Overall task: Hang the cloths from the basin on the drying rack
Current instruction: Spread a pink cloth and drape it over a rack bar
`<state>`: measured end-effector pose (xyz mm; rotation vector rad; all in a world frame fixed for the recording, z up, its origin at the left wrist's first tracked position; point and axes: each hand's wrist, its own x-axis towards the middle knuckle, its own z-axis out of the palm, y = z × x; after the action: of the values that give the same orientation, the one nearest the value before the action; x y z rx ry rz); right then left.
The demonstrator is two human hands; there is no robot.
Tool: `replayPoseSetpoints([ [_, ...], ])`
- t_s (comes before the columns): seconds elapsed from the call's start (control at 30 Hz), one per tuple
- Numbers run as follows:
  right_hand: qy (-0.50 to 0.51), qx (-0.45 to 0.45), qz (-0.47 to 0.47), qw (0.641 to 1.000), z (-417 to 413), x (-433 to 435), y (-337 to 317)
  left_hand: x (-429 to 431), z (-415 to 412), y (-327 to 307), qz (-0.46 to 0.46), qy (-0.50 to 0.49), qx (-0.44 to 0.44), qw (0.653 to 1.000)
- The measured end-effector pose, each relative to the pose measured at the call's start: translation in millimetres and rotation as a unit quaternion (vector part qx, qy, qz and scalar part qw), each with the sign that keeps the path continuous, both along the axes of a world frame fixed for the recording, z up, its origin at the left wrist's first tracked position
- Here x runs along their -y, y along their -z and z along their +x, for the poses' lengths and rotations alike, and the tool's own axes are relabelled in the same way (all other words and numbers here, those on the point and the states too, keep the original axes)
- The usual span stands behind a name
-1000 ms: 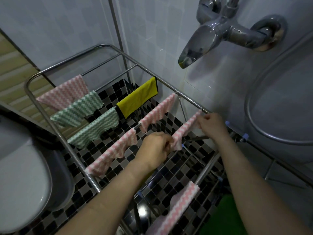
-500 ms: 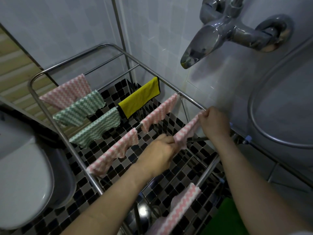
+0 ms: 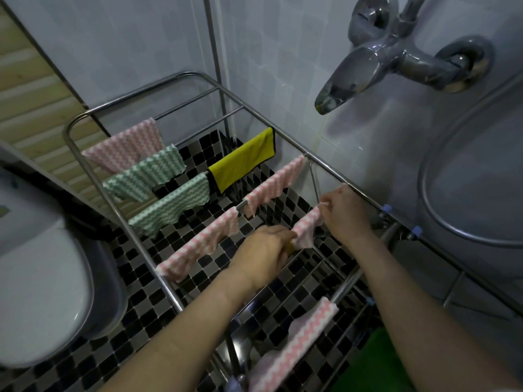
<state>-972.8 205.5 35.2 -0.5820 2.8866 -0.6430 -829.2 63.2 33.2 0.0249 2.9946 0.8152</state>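
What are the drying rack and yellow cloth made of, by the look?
Going by looks: the drying rack is polished metal tube, probably stainless steel, given mirror glints. The yellow cloth seems microfibre: smooth matte face, dark stitched edging.

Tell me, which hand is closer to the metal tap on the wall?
The right hand: it is almost straight below the tap, pinching one end of the pink cloth. The left hand grips the other end, lower and further left.
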Motion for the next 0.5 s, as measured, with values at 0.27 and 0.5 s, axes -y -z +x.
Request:
replayPoseSetpoints([
  [0.27, -0.029, 0.011, -0.019, 0.999, 34.7, 16.2, -26.2, 26.5, 62.1, -9.3, 0.011, -0.071, 0.009, 0.997],
  [0.5, -0.084, 0.091, -0.099, 0.987, 115.1, 37.2, -46.6, 41.9, 145.3, -9.1, 0.048, -0.153, 0.012, 0.987],
])
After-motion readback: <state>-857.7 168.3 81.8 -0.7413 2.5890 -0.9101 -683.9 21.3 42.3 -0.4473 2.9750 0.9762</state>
